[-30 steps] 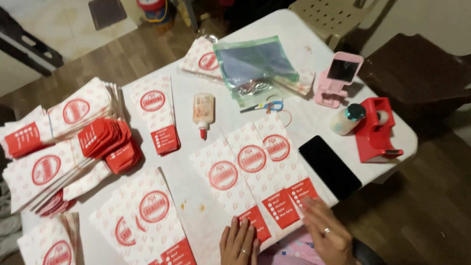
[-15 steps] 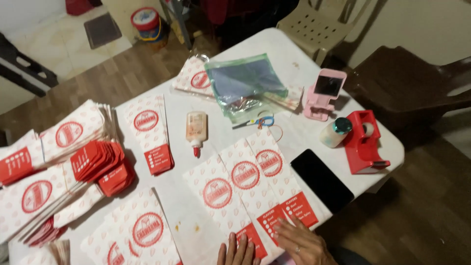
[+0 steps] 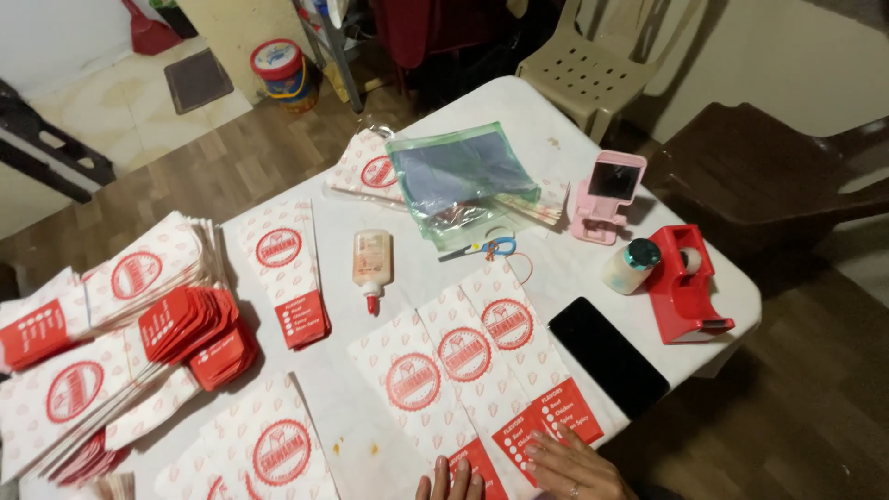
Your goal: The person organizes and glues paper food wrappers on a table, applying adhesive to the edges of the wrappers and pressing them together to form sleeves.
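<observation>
Head view: both hands lie flat and open on the paper bags (image 3: 468, 370), left hand (image 3: 451, 481) beside right hand (image 3: 582, 466), holding nothing.

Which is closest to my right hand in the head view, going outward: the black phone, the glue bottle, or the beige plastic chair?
From the right hand:
1. Black phone, just up and to its right, by the table's near edge.
2. Glue bottle, mid-table, up and to the left.
3. Beige plastic chair, beyond the table's far end.
</observation>
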